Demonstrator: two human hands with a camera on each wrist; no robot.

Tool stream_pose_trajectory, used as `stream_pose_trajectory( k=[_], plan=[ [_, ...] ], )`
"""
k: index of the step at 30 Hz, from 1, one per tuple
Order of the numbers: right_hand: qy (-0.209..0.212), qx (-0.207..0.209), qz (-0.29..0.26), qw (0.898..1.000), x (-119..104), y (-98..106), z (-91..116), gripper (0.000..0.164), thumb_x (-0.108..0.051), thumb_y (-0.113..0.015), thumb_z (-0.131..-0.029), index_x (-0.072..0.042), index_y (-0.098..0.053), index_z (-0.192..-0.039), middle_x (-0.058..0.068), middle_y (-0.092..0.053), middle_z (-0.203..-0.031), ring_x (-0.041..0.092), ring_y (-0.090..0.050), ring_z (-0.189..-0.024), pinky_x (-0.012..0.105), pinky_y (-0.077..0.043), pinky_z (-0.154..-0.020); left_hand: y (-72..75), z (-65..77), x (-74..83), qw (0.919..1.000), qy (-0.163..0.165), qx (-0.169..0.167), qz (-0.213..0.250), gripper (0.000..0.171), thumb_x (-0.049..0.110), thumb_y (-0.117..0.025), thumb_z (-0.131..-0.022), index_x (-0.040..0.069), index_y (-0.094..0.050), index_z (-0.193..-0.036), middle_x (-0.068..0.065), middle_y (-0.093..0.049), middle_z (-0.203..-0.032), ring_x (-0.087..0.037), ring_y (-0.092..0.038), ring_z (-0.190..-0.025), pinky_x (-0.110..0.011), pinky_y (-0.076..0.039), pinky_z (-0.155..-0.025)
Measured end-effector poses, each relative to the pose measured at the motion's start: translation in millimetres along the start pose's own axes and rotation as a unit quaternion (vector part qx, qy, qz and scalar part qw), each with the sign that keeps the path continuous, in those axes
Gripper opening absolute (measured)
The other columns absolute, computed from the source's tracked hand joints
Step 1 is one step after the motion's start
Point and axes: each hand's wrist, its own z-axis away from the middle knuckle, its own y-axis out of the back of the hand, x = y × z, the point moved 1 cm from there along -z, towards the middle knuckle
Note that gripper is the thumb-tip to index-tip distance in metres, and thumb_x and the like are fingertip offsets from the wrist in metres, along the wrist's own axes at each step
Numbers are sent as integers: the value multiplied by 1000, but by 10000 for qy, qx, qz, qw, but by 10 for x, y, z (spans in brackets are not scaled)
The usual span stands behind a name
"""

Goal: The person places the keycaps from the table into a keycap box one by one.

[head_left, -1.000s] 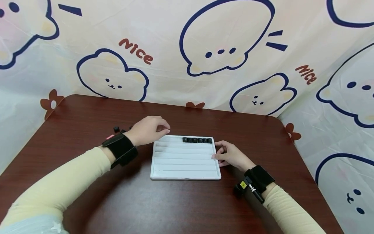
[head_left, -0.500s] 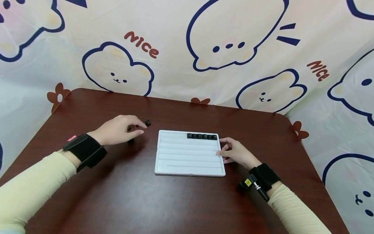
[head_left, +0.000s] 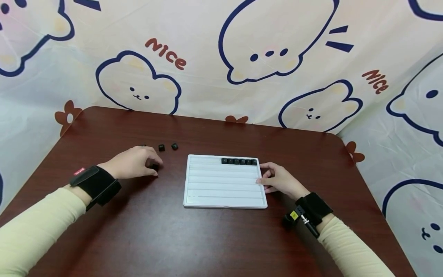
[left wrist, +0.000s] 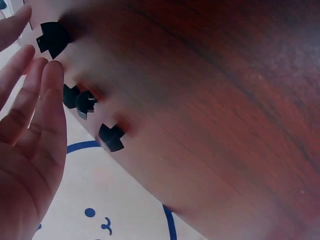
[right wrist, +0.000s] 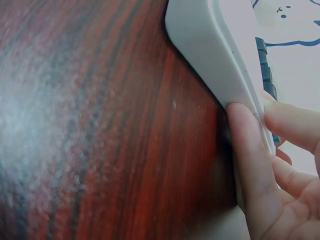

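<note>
My left hand (head_left: 133, 163) reaches over the left of the table, its fingers loosely bent around a small black keycap (head_left: 155, 167). In the left wrist view that keycap (left wrist: 54, 39) sits just beyond the fingertips, with a gap showing. Behind the hand lie more loose keycaps (head_left: 161, 147), one partly covered by it. A white ridged tray (head_left: 225, 192) lies flat in the middle, a row of black keycaps (head_left: 239, 161) along its top right. With thumb and fingers my right hand (head_left: 282, 181) pinches the tray's right edge, as the right wrist view also shows.
The dark brown wooden table (head_left: 207, 242) has rounded far corners. A printed curtain (head_left: 204, 77) hangs right behind its back edge and along the sides. Black straps with devices sit on both wrists.
My left hand has moved left from above the tray's top left corner to the loose keycaps, then lowered around one. The right hand stays at the tray's edge. The view has shifted slightly.
</note>
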Motion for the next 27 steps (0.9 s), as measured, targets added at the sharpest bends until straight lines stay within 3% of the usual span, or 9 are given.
stream_pose_trajectory(
  k=[8,17,23,27],
  plan=[
    [2,48,-28,10000,-14,3,15,64,-6,-74,-95,4,-41,-149,13,-58,-94,17,-64,-73,31,-60,-66,-47,-17,-51,9999,122,-51,25,24,5,-83,-84,5,-79,-108,-2,-69,-98,-17,-57,-81,-33,-54,-72],
    [-39,53,-43,10000,-26,-14,24,64,-5,-74,-95,4,-41,-148,14,-58,-95,18,-64,-73,31,-60,-67,-86,-53,-45,9994,329,39,141,20,3,-81,-86,7,-78,-105,-4,-71,-100,-20,-60,-86,-38,-55,-77],
    [-36,81,-22,10000,-26,-10,29,64,-6,-75,-94,4,-42,-148,14,-58,-94,18,-64,-72,31,-60,-66,-74,-54,-7,9958,517,390,650,20,-3,-77,-87,6,-77,-105,-4,-72,-97,-22,-63,-88,-42,-57,-81],
    [4,32,-48,10000,-12,-23,42,65,-6,-75,-94,5,-41,-147,13,-58,-94,17,-64,-72,31,-60,-66,-91,-47,22,9884,707,624,1191,20,-5,-75,-88,4,-74,-106,-6,-71,-99,-25,-66,-92,-45,-57,-85]
  ],
)
